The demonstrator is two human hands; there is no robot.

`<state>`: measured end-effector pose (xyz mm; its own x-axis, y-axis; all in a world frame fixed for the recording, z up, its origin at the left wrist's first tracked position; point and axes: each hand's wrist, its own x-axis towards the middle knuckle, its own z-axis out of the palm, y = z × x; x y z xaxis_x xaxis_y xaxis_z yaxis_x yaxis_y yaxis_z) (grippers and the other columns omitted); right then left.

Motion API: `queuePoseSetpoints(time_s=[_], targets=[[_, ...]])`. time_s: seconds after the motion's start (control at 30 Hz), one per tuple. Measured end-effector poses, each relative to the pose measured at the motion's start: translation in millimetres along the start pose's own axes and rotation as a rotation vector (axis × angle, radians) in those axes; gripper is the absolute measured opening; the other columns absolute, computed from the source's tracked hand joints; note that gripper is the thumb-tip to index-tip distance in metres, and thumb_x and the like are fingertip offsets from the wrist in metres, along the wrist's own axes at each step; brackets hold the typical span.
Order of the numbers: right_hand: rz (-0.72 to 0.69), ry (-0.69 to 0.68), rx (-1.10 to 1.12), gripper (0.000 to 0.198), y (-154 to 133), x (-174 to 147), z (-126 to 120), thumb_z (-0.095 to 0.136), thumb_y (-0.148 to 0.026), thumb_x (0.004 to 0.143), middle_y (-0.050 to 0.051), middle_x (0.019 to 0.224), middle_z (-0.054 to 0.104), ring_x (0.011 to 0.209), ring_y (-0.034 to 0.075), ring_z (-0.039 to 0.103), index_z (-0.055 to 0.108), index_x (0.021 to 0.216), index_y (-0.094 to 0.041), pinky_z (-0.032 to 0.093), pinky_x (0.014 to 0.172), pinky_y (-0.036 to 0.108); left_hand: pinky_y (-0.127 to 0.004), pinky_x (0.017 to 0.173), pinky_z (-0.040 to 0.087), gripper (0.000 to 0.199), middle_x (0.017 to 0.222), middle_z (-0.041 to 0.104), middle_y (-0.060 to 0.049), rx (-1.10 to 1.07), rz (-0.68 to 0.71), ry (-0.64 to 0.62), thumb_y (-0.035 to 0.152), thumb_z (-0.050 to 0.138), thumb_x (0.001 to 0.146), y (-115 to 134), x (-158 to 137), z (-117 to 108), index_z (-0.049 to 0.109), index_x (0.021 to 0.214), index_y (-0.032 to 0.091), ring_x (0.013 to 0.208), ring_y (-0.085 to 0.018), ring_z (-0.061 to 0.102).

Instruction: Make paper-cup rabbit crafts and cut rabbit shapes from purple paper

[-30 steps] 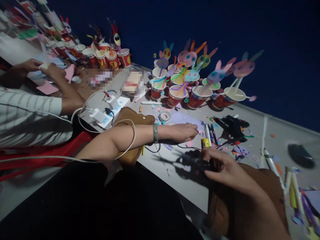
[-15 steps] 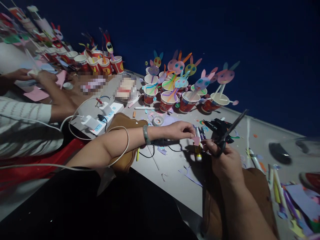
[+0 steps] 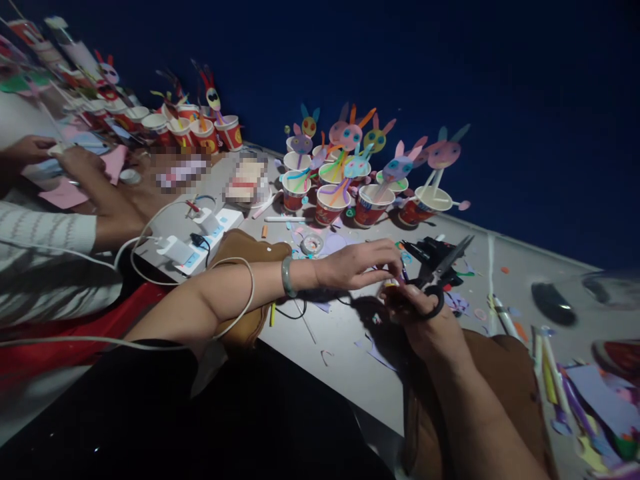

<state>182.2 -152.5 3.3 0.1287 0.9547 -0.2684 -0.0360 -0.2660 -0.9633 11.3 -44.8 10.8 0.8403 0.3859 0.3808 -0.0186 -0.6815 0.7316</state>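
My right hand (image 3: 425,317) has black-handled scissors (image 3: 450,261) hooked in it, with the blades pointing up and away to the right. Its thumb and forefinger come together close to the tips of my left hand (image 3: 363,263). Between the two hands a sliver of pink paper (image 3: 401,275) shows; my fingers hide most of it. The left fingertips are closed at that paper, and a green bangle (image 3: 289,277) circles the wrist. Purple paper scraps (image 3: 373,350) lie on the table below my hands.
Paper cups (image 3: 333,203) with rabbit-faced paper figures stand along the back. A power strip (image 3: 210,240) with white cables is at left, one cable crossing my left forearm. Beside it a co-worker's hands (image 3: 75,160) hold something pale. Black markers (image 3: 433,252) lie behind the scissors; a computer mouse (image 3: 553,303) is at right.
My right hand has turned and moved slightly left, its scissors tilting lower. The left fingers have risen and moved right. The pink paper, plainly visible before, is now mostly hidden.
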Motion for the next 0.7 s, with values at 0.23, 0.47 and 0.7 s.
queuePoseSetpoints(time_s=[0.23,0.47,0.7], targets=[[-0.214,0.184,-0.018,0.027,14,3,-7,0.079,-0.040,0.067,-0.001,0.070,0.057,0.065,0.013,0.054,0.060,0.063,-0.021,0.047,0.061,0.028,-0.033,0.098,0.043,0.023,0.115,0.058,-0.014,-0.036,0.015,0.087,0.029,0.044,0.095,-1,0,2,0.057,0.108,0.015,0.112,-0.019,0.053],[-0.295,0.263,-0.174,0.019,29,3,-17,0.078,-0.035,0.071,0.001,0.088,0.065,0.084,0.018,0.060,0.065,0.077,-0.023,0.050,0.078,0.033,-0.027,0.077,0.043,0.032,0.081,0.059,-0.002,-0.327,-0.278,0.040,0.043,0.048,0.092,-5,3,7,0.061,0.084,0.014,0.078,-0.012,0.053],[-0.306,0.242,-0.178,0.019,28,2,-16,0.076,-0.038,0.074,0.002,0.085,0.066,0.077,0.017,0.058,0.066,0.080,-0.022,0.050,0.072,0.033,-0.026,0.073,0.040,0.029,0.074,0.057,0.000,-0.584,-0.328,-0.004,0.040,0.070,0.075,-5,4,10,0.062,0.073,0.012,0.073,-0.009,0.049]])
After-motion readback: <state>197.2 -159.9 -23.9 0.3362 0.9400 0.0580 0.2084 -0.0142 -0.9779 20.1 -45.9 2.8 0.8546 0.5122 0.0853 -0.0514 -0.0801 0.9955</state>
